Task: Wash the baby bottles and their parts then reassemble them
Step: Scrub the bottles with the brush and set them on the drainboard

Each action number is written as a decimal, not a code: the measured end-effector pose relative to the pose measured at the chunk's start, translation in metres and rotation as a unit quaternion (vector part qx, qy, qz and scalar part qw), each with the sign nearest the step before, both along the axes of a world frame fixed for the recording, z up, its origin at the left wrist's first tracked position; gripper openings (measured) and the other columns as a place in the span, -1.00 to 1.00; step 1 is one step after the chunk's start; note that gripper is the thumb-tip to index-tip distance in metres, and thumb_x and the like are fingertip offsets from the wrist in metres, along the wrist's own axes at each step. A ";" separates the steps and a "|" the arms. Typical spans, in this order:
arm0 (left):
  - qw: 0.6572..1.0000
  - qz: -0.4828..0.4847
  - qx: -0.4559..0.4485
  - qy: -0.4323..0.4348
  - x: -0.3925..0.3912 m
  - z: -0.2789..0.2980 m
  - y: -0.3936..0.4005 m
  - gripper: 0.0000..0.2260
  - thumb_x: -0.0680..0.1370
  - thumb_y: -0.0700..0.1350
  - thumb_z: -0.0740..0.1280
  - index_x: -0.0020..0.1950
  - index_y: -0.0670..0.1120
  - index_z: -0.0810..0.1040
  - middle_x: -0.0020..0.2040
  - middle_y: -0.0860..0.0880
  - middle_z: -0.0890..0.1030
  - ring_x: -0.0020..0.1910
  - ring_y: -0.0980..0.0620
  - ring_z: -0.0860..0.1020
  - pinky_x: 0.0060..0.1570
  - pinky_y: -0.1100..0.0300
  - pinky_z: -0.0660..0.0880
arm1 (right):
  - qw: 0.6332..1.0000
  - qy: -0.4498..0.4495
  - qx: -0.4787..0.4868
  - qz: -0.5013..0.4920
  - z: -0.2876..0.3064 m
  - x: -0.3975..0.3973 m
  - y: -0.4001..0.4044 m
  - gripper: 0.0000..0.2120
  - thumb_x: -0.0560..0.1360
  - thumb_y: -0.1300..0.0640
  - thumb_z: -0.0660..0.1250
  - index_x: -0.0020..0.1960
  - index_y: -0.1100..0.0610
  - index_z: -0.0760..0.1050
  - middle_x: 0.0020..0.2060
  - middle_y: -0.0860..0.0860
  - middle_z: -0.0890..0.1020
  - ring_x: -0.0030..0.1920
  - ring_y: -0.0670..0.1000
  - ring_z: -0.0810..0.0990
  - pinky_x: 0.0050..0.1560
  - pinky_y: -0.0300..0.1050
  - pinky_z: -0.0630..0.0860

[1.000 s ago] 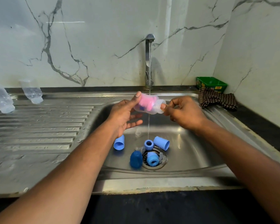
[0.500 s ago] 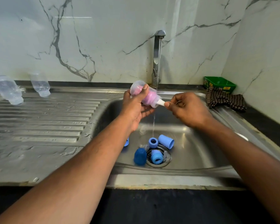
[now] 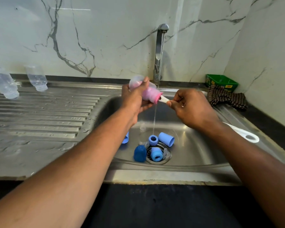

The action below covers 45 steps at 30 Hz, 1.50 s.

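While brush (image 3: 164,99) withdrawn, bottle (image 3: 141,87) steeper.

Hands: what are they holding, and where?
Left hand grips the clear bottle round its body; right hand fingers pinch the pink brush by its white handle.

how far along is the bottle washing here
Looks done: two clear bottles rest on the drainboard. In hand: left hand holds a bottle, right hand works the pink brush inside. Left: blue parts in the sink, then reassembly.
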<state>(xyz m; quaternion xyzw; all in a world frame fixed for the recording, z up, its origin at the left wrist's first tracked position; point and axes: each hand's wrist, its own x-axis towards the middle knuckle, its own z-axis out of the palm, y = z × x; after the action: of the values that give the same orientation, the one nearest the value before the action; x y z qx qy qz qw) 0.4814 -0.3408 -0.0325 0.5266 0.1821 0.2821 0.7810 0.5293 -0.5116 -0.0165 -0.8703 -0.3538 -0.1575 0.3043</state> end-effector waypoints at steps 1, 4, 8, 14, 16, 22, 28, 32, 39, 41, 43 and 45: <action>0.999 0.030 -0.009 -0.011 -0.001 0.002 0.007 -0.48 0.50 0.05 0.47 0.34 -0.14 0.39 0.11 -0.23 0.64 -0.04 -0.18 0.69 -0.29 0.11 0.61 | 1.000 0.000 0.002 0.002 0.000 0.000 -0.002 -0.77 0.50 -0.04 0.43 -0.26 0.03 0.51 -0.34 -0.02 0.57 -0.24 0.08 0.54 -0.22 -0.05 0.48; 0.999 0.048 0.005 -0.008 -0.004 0.005 0.024 -0.45 0.50 0.07 0.46 0.36 -0.15 0.38 0.11 -0.21 0.65 -0.04 -0.17 0.69 -0.30 0.12 0.62 | 1.000 -0.007 0.007 0.004 -0.001 -0.001 -0.003 -0.80 0.47 -0.03 0.47 -0.23 0.03 0.54 -0.32 -0.03 0.57 -0.26 0.05 0.53 -0.26 -0.09 0.44; 0.998 -0.015 0.046 0.047 -0.001 0.002 0.004 -0.42 0.46 0.11 0.49 0.32 -0.08 0.31 0.09 -0.19 0.61 -0.05 -0.18 0.69 -0.22 0.06 0.65 | 1.000 -0.014 0.024 -0.006 -0.003 0.003 -0.002 -0.81 0.45 -0.04 0.49 -0.21 0.02 0.53 -0.30 0.00 0.57 -0.24 0.06 0.50 -0.27 -0.13 0.31; 0.999 0.035 -0.003 -0.008 0.000 0.003 0.018 -0.41 0.46 0.07 0.50 0.36 -0.16 0.39 0.14 -0.24 0.63 0.02 -0.20 0.67 -0.23 0.05 0.64 | 1.000 0.019 0.017 0.014 -0.004 -0.004 0.006 -0.77 0.55 -0.07 0.36 -0.24 -0.01 0.49 -0.40 -0.08 0.52 -0.35 0.00 0.48 -0.38 -0.15 0.27; 0.999 0.046 -0.016 -0.016 -0.003 0.003 0.023 -0.43 0.47 0.06 0.49 0.36 -0.16 0.40 0.14 -0.24 0.64 -0.03 -0.18 0.68 -0.23 0.03 0.65 | 1.000 0.019 0.009 0.018 -0.001 -0.004 0.003 -0.76 0.55 -0.08 0.36 -0.23 0.01 0.52 -0.40 -0.08 0.54 -0.33 -0.02 0.51 -0.37 -0.17 0.30; 0.996 -0.062 0.056 0.023 0.003 0.004 -0.007 -0.43 0.46 0.10 0.49 0.34 -0.10 0.37 0.12 -0.26 0.64 -0.16 -0.14 0.69 -0.19 -0.03 0.64 | 0.996 0.032 0.074 0.026 -0.006 -0.003 0.011 -0.77 0.54 -0.02 0.38 -0.24 0.05 0.49 -0.35 0.02 0.59 -0.28 0.10 0.54 -0.29 -0.14 0.34; 0.998 0.066 -0.003 -0.008 -0.009 0.010 0.042 -0.44 0.48 0.09 0.48 0.34 -0.12 0.37 0.13 -0.22 0.63 -0.15 -0.19 0.71 -0.24 0.04 0.63 | 0.997 0.071 0.023 0.035 -0.010 0.007 0.000 -0.74 0.57 -0.12 0.31 -0.14 0.06 0.56 -0.36 -0.03 0.58 -0.31 0.07 0.57 -0.29 -0.06 0.48; 0.999 0.024 -0.029 -0.006 -0.004 0.008 0.038 -0.45 0.48 0.02 0.49 0.36 -0.10 0.34 0.15 -0.24 0.61 -0.11 -0.19 0.70 -0.21 0.03 0.63 | 0.997 0.069 0.027 0.028 -0.007 0.000 0.008 -0.70 0.60 -0.07 0.29 -0.21 0.07 0.61 -0.48 -0.04 0.51 -0.43 0.02 0.47 -0.35 -0.11 0.39; 1.000 -0.002 0.021 0.022 -0.001 0.005 0.035 -0.48 0.52 0.03 0.44 0.35 -0.08 0.28 0.12 -0.21 0.63 -0.13 -0.17 0.70 -0.22 0.05 0.64 | 0.996 0.087 0.016 0.015 -0.005 0.010 0.002 -0.69 0.58 -0.09 0.32 -0.22 0.07 0.62 -0.51 -0.05 0.48 -0.50 -0.06 0.40 -0.40 -0.17 0.35; 0.998 -0.040 0.036 0.033 0.002 0.003 0.026 -0.48 0.55 0.03 0.41 0.38 -0.09 0.24 0.10 -0.25 0.64 -0.18 -0.15 0.70 -0.21 0.05 0.66 | 0.997 0.079 0.020 -0.014 -0.008 0.004 0.003 -0.69 0.58 -0.10 0.31 -0.20 0.07 0.61 -0.45 -0.02 0.53 -0.43 0.03 0.47 -0.34 -0.14 0.40; 0.999 -0.025 0.021 0.014 0.003 0.010 0.025 -0.57 0.57 0.05 0.38 0.32 -0.12 0.37 0.08 -0.26 0.66 -0.15 -0.16 0.70 -0.18 0.02 0.66 | 0.996 0.088 0.026 -0.002 -0.008 0.002 0.002 -0.70 0.59 -0.08 0.31 -0.20 0.08 0.62 -0.46 -0.03 0.51 -0.42 0.03 0.45 -0.32 -0.13 0.38; 0.999 0.030 -0.024 -0.014 -0.001 0.014 0.035 -0.65 0.57 0.10 0.35 0.19 -0.14 0.50 0.06 -0.26 0.66 -0.14 -0.17 0.70 -0.22 0.02 0.65 | 0.994 0.105 0.027 0.027 -0.005 0.002 0.004 -0.69 0.59 -0.06 0.31 -0.20 0.10 0.63 -0.54 -0.07 0.46 -0.48 -0.05 0.40 -0.34 -0.15 0.35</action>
<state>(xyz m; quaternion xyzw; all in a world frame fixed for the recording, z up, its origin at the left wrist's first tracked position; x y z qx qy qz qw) 0.4805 -0.3053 -0.0187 0.4979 0.1938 0.3082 0.7871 0.5315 -0.5075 -0.0216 -0.8635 -0.3391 -0.0668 0.3674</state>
